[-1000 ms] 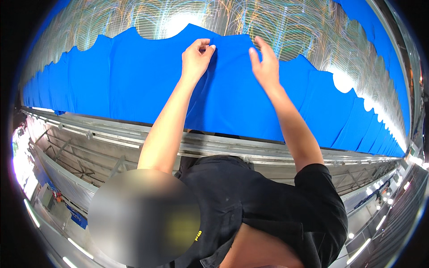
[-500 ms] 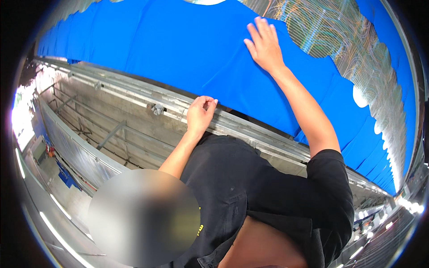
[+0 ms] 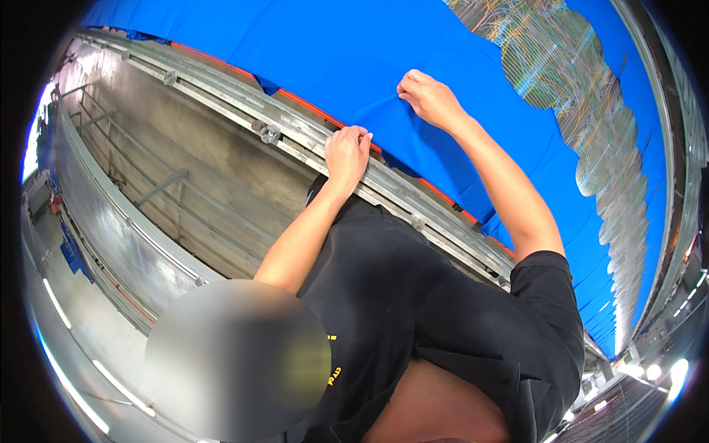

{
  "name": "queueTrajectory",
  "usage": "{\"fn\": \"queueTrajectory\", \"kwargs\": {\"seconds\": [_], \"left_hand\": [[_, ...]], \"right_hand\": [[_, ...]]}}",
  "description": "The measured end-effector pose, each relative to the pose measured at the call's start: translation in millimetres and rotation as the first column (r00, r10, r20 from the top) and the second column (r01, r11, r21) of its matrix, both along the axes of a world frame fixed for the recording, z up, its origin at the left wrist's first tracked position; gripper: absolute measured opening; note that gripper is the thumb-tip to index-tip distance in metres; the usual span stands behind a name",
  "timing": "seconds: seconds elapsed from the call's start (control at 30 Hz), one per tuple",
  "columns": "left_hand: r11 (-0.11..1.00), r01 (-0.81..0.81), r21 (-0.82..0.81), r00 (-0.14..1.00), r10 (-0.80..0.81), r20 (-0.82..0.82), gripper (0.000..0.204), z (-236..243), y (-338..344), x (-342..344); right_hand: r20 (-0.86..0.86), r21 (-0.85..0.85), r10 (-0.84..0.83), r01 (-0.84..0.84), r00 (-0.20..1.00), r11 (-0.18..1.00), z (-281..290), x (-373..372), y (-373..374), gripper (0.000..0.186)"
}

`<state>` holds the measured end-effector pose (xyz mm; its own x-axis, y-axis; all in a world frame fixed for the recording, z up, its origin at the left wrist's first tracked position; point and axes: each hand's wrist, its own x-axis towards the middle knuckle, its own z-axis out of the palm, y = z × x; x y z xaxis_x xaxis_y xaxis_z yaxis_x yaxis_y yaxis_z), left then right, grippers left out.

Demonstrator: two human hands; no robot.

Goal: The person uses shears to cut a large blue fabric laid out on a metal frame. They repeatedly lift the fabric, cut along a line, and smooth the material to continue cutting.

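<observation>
Blue fabric (image 3: 310, 52) covers the long table ahead of me, with wrinkles running through it. My right hand (image 3: 432, 100) is closed on the fabric, its thumb and fingers pinched together, and a fold runs from it toward the near edge. My left hand (image 3: 347, 159) rests at the metal rail (image 3: 295, 136) along the table's near side. Its fingers are curled together by the fabric's edge; whatever lies between them is hidden.
An orange strip (image 3: 299, 103) runs between rail and fabric. Metal clamp-like fittings (image 3: 266, 133) sit on the rail. Farther right, a wavy-edged area (image 3: 546, 66) carries fine multicoloured lines. Left of me stands another long metal-sided table (image 3: 122, 221).
My right hand has gone from lying flat with fingers spread to pinching the fabric, closer to the near edge. The orange strip has come into view. My left hand stays by the rail.
</observation>
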<state>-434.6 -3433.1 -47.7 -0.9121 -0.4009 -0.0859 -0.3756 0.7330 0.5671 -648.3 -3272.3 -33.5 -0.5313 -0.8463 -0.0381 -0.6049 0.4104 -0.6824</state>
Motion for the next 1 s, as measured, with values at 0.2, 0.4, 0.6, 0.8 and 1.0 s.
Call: {"fn": "queueTrajectory", "kwargs": {"seconds": [0.2,0.4,0.6,0.8,1.0], "left_hand": [[0.991,-0.016,0.131,0.999,0.010,0.046,0.015,0.8,2.6,0.2],[0.988,0.014,0.155,0.995,0.002,-0.101,0.013,11.9,9.5,6.0],[0.865,-0.078,0.496,0.997,0.067,0.040,0.020,9.4,15.8,8.1],[0.911,0.015,0.412,1.000,-0.020,0.009,0.027,20.4,16.1,8.6],[0.593,-0.210,0.777,0.977,0.099,0.189,0.017,3.6,13.0,3.7]], "right_hand": [[0.099,0.002,0.012,-0.012,0.995,1.000,-1.8,1.7,6.2,0.011],[0.119,-0.033,0.106,-0.103,0.987,0.994,1.0,0.8,13.5,0.020],[0.144,-0.008,0.066,-0.066,0.987,0.998,12.0,-1.5,14.9,0.016],[0.138,-0.050,0.108,-0.102,0.984,0.994,17.9,-14.2,23.2,0.012],[0.339,0.039,0.037,-0.053,0.940,0.998,10.2,-22.5,19.5,0.019]]}}
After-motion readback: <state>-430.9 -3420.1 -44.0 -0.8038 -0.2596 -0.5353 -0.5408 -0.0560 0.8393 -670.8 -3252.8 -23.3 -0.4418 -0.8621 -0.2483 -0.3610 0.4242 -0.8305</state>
